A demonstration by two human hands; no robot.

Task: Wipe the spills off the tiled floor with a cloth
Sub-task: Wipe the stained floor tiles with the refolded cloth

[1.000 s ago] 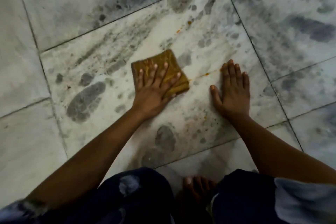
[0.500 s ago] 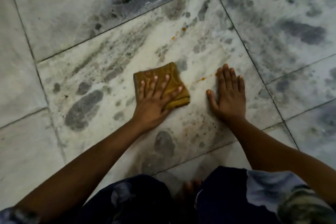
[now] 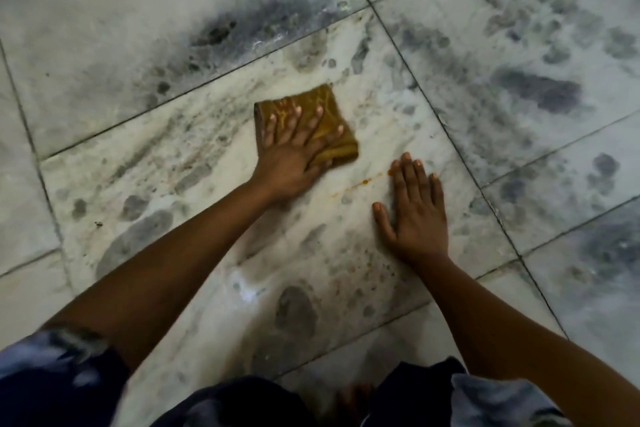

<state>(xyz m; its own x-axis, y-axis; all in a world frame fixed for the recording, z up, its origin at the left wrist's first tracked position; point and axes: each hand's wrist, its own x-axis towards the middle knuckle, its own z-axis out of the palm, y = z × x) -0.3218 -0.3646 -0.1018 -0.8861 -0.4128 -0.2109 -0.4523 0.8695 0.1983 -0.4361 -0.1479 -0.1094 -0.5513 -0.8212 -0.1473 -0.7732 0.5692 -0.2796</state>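
— Head view, looking down: where is the cloth?

— A folded mustard cloth (image 3: 322,121) lies flat on the pale marbled tiled floor (image 3: 194,156). The left hand (image 3: 294,152) presses on it with fingers spread and straight — the cloth sticks out beyond the fingertips and to the right of the palm.

— And the other hand?

— The right hand (image 3: 419,208) rests flat on the tile just right of the cloth, fingers together, holding nothing. A thin orange spill streak (image 3: 360,184) runs between the hands, touching the right fingertips, I think — it is faint.
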